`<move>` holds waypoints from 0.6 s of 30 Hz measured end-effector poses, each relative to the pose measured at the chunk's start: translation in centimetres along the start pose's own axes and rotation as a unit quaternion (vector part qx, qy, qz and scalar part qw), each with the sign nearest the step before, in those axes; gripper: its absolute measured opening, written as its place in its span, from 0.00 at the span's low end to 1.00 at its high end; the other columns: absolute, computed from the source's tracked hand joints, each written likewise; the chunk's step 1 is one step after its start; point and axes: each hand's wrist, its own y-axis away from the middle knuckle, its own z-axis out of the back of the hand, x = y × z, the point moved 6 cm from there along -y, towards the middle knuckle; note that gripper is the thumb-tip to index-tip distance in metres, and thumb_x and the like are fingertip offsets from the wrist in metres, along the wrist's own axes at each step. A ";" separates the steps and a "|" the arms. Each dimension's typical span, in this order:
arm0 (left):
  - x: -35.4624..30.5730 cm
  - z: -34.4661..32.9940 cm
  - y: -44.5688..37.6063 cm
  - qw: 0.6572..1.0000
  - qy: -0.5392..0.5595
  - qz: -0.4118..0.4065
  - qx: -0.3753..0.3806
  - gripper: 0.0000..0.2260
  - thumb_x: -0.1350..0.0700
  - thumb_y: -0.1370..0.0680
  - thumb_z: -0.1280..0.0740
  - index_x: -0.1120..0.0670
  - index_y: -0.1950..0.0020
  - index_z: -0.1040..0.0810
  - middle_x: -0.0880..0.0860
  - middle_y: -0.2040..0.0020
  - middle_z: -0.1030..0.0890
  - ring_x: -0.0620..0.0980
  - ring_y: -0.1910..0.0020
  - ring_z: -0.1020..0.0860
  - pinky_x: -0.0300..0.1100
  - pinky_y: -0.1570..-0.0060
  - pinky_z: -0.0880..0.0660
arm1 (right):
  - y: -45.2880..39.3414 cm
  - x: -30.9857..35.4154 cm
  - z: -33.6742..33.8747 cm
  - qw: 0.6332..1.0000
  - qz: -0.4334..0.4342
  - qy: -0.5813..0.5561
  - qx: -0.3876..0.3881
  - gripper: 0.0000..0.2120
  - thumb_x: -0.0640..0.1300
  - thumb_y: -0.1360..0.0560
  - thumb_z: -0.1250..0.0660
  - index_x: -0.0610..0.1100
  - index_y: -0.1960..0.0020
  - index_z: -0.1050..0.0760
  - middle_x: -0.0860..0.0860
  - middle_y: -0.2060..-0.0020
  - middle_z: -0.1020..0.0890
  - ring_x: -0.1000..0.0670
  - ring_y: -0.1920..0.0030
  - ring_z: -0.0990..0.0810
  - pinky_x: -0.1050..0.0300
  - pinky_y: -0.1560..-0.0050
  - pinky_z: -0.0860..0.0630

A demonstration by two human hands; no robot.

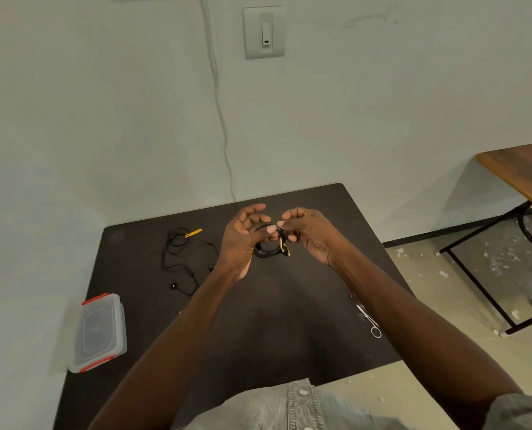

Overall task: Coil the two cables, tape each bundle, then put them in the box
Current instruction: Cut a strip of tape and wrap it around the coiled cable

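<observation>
Both forearms reach to mid-frame — left hand (243, 240) and right hand (305, 234) pinch the coiled cable (269, 248), apparently binding it. Second cable (184, 259) lies loose at centre-left — coiling that likely comes next.

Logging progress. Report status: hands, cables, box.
Both hands, left and right, gripping coiled cable above table. Second cable loose, uncoiled. Box closed, left edge. Nothing in the way.

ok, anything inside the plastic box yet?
The plastic box looks empty: its clear lid is on, with no cable visible through it. One cable lies loose on the table; the coiled cable is in hand.
</observation>
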 end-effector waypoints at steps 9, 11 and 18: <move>1.6 1.5 0.2 0.987 0.093 0.085 -0.098 0.13 0.70 0.28 0.30 0.60 0.46 0.22 0.54 0.59 0.17 0.49 0.57 0.19 0.43 0.61 0.20 | 0.0 0.5 0.6 0.967 0.106 0.180 -0.144 0.06 0.33 0.24 0.36 0.40 0.56 0.21 0.50 0.65 0.20 0.55 0.70 0.23 0.63 0.64 0.27; 1.8 1.7 0.3 0.982 0.114 0.093 -0.118 0.11 0.70 0.28 0.30 0.60 0.48 0.22 0.54 0.59 0.17 0.50 0.58 0.19 0.42 0.61 0.20 | 0.4 1.0 0.3 0.938 0.182 0.246 -0.163 0.05 0.39 0.23 0.33 0.43 0.52 0.18 0.53 0.59 0.18 0.58 0.60 0.20 0.67 0.57 0.26; 2.2 2.2 0.7 0.974 0.138 0.111 -0.142 0.10 0.70 0.28 0.30 0.60 0.49 0.22 0.55 0.59 0.16 0.51 0.59 0.18 0.41 0.63 0.21 | -0.2 0.0 -1.7 0.925 0.197 0.319 -0.061 0.05 0.41 0.25 0.29 0.42 0.52 0.16 0.53 0.60 0.17 0.60 0.64 0.22 0.64 0.61 0.26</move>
